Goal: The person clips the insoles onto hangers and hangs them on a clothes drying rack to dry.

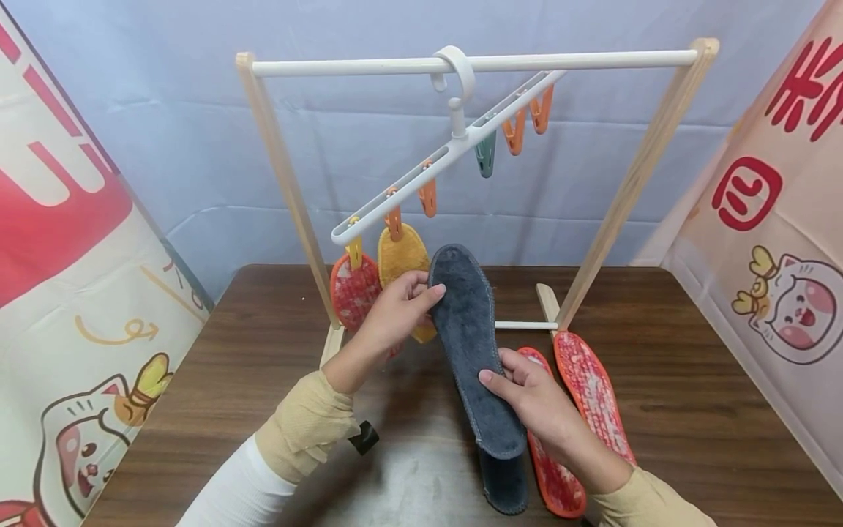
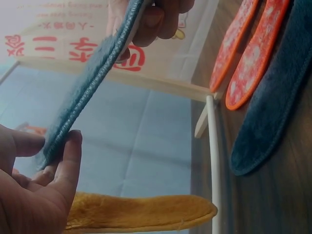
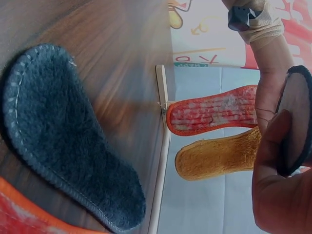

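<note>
A dark grey fuzzy insole (image 1: 464,315) is held up in front of the hanger by both hands. My left hand (image 1: 398,311) pinches its upper end at the left edge, thumb on the fuzzy face. Lower down, my right hand (image 1: 536,395) grips the opposite edge with the thumb on top. The left wrist view catches this insole (image 2: 92,87) edge-on. A second dark grey insole (image 3: 73,136) lies on the table, mostly covered in the head view. Just left of the left hand, a red-and-white insole (image 1: 356,296) and a yellow insole (image 1: 402,252) hang from clips.
A white clip hanger (image 1: 395,201) slants from a white rod (image 1: 573,60) on a wooden frame (image 1: 639,183). Orange clips (image 1: 428,197) and a green clip (image 1: 486,154) hang from it without insoles. Two red insoles (image 1: 593,388) lie on the brown table (image 1: 691,410) at right.
</note>
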A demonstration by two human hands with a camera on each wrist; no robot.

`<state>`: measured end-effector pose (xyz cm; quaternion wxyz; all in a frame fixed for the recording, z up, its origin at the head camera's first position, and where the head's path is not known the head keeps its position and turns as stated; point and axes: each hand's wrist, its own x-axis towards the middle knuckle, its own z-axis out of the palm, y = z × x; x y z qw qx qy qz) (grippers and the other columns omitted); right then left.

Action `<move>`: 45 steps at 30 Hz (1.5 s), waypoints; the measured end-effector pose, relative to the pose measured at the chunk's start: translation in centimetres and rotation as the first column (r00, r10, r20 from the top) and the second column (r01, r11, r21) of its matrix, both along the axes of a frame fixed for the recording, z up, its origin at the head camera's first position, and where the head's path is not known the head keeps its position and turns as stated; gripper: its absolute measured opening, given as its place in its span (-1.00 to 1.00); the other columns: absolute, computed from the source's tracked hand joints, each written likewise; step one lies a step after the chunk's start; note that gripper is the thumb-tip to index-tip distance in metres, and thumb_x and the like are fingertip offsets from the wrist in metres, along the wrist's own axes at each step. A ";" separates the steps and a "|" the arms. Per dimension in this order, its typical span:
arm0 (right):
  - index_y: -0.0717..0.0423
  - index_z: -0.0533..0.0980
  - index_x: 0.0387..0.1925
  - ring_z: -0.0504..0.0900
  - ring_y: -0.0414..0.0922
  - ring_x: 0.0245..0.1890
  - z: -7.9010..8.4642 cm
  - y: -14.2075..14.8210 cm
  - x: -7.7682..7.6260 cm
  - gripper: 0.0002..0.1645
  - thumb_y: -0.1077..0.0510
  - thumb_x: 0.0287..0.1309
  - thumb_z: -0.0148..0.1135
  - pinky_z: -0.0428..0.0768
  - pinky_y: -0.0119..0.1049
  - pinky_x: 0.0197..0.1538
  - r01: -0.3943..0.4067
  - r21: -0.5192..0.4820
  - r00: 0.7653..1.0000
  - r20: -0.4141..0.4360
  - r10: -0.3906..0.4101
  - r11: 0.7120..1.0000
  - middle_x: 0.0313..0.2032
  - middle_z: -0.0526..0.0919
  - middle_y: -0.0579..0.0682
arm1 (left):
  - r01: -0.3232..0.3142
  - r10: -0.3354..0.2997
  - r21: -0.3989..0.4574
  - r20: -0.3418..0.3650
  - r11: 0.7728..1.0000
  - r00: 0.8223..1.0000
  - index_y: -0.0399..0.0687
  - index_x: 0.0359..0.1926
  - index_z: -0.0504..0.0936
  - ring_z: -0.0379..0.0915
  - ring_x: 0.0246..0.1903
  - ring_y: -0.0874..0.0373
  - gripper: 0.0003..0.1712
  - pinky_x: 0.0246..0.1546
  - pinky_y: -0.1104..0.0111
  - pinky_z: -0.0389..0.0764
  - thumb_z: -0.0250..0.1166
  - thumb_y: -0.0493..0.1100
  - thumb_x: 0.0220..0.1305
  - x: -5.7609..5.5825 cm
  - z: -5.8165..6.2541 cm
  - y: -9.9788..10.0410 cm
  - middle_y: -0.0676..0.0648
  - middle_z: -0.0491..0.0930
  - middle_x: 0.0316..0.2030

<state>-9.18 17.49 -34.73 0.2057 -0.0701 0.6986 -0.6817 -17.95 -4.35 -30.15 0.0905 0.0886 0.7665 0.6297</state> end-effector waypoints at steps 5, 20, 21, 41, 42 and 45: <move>0.27 0.26 0.43 0.74 -0.07 -0.11 0.2 0.0 -0.2 -0.35 0.03 0.49 0.12 0.70 -0.18 -0.08 0.008 0.007 1.000 0.011 -0.008 1.000 0.02 0.69 0.18 | -0.007 0.007 -0.011 -0.026 1.000 1.000 -0.30 0.21 0.43 0.62 -0.20 0.09 -0.59 -0.12 0.21 0.68 0.21 -0.15 0.50 -0.1 0.4 0.1 -0.24 0.69 -0.06; 0.36 0.31 0.39 0.77 -0.12 -0.25 0.5 0.0 -0.8 -0.41 0.10 0.51 0.08 0.72 -0.19 -0.16 0.058 -0.040 0.998 0.013 -0.058 0.998 -0.16 0.77 0.08 | -0.034 0.031 -0.045 -0.059 0.998 0.998 -0.28 0.24 0.42 0.60 -0.14 0.01 -0.57 -0.05 0.19 0.68 0.24 -0.16 0.47 -0.7 1.3 0.2 -0.23 0.66 -0.03; 0.35 0.31 0.40 0.77 -0.12 -0.25 0.5 0.0 -0.8 -0.41 0.10 0.51 0.08 0.72 -0.19 -0.16 0.064 -0.037 0.998 0.015 -0.063 0.997 -0.16 0.77 0.08 | -0.037 0.033 -0.050 -0.064 0.998 0.997 -0.28 0.23 0.42 0.60 -0.15 0.01 -0.57 -0.07 0.19 0.68 0.24 -0.17 0.47 -0.7 1.3 0.1 -0.23 0.67 -0.04; 0.32 0.34 0.38 0.76 -0.14 -0.21 1.3 -0.3 -1.5 -0.42 0.10 0.48 0.11 0.71 -0.22 -0.13 0.081 -0.040 0.997 -0.004 -0.081 0.996 -0.10 0.76 0.08 | -0.068 0.066 -0.028 -0.085 0.997 0.994 -0.29 0.28 0.40 0.60 -0.11 0.01 -0.55 -0.03 0.15 0.67 0.22 -0.17 0.49 -1.1 2.3 0.1 -0.23 0.66 0.00; 0.32 0.34 0.38 0.76 -0.13 -0.22 1.3 -0.3 -1.6 -0.42 0.10 0.48 0.11 0.71 -0.21 -0.14 0.078 -0.043 0.997 -0.003 -0.078 0.996 -0.11 0.76 0.07 | -0.072 0.069 -0.027 -0.084 0.997 0.994 -0.29 0.29 0.40 0.60 -0.10 0.01 -0.54 -0.02 0.15 0.67 0.21 -0.17 0.49 -1.1 2.3 0.1 -0.23 0.66 0.01; 0.30 0.34 0.39 0.77 -0.12 -0.22 1.4 -0.3 -1.7 -0.42 0.10 0.48 0.11 0.72 -0.20 -0.14 0.072 -0.051 0.997 0.002 -0.072 0.996 -0.12 0.77 0.06 | -0.082 0.079 -0.030 -0.089 0.996 0.993 -0.29 0.32 0.37 0.59 -0.06 0.00 -0.50 -0.01 0.16 0.67 0.21 -0.16 0.49 -1.1 2.5 0.1 -0.23 0.65 0.02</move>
